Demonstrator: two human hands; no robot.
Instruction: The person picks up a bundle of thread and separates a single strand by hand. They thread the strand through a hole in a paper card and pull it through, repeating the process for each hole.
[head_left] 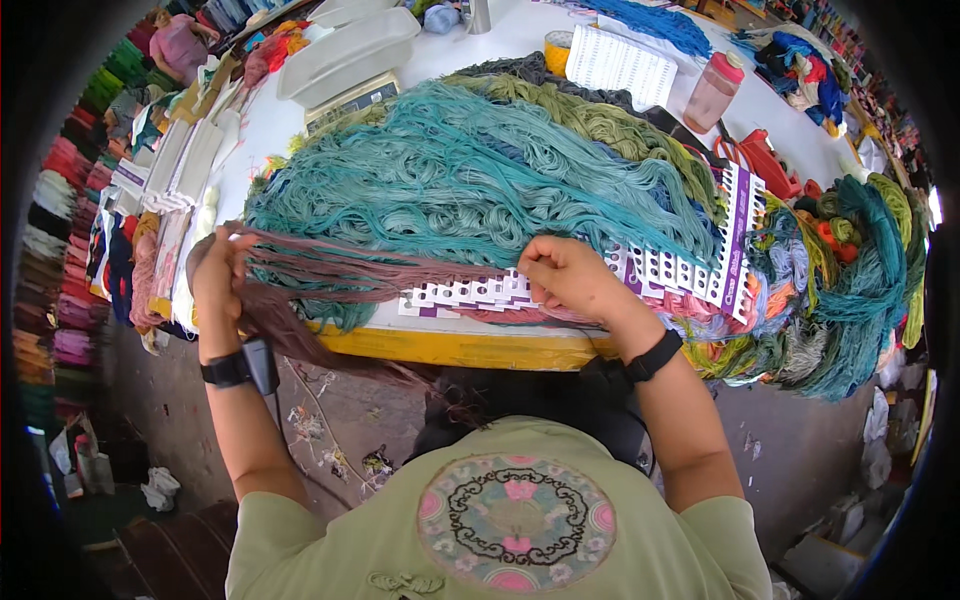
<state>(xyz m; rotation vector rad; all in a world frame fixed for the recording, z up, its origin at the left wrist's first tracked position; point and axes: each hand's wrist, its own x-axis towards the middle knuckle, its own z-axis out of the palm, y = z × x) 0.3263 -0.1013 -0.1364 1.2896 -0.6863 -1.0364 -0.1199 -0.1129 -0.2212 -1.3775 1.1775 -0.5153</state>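
Observation:
Long strands of mauve-brown embroidery thread stretch sideways along the table's near edge, and a loose bundle droops over that edge. My left hand is closed round the thread at the left. At the other end my right hand pinches the strands between thumb and fingers. Right under the stretched strands lie white thread cards with punched holes, overlapping in a row. More cards with purple bands continue at the right. Behind the hands rises a large heap of teal and pale green thread skeins.
A yellow strip edges the table in front of me. Multicoloured skeins hang over its right side. Farther back are a pink-capped bottle, a red tool, a scale and a plastic tray. A person is far left.

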